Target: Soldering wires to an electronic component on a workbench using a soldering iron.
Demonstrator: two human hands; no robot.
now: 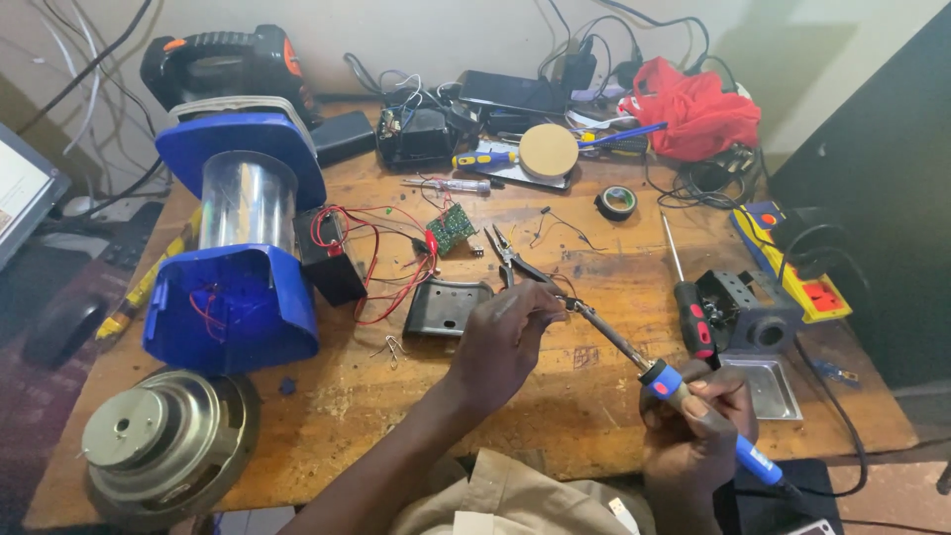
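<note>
- Viewed from above, a cluttered wooden workbench (555, 396) with electronics repair under way.
- Right hand (698, 421) wrapped closed around the blue handle of a soldering iron (634, 357), shaft angled up and left, tip meeting the left hand's fingertips.
- Left hand (500, 342) with thumb and fingers pinched together on something very small at the iron's tip; too small to tell what, perhaps a wire end or solder.
- Meeting point of iron and fingers just right of a dark plastic cover (446, 307) lying on the bench, near a pair of pliers (510, 253).
- Further left, a blue lantern (243, 233) lying opened, clear cylinder in the middle, red wires showing inside its base.
- Beside the lantern, a black battery block (332, 258), with red wires (386, 272) trailing to a small green circuit board (452, 228) lying loose on the wood.
- Judged from this: lantern dismantled, board and battery out, soldering apparently in hand at one small joint; board not yet refitted, cover still off, reassembly left.
- At right, a red-handled screwdriver (688, 297), a metal iron stand with tray (758, 342) and a yellow power strip (792, 267).
- At back, a roll of black tape (616, 202), a red cloth (698, 109) and tangled cables.
- At lower left, a bare loudspeaker (163, 441) face down.
</note>
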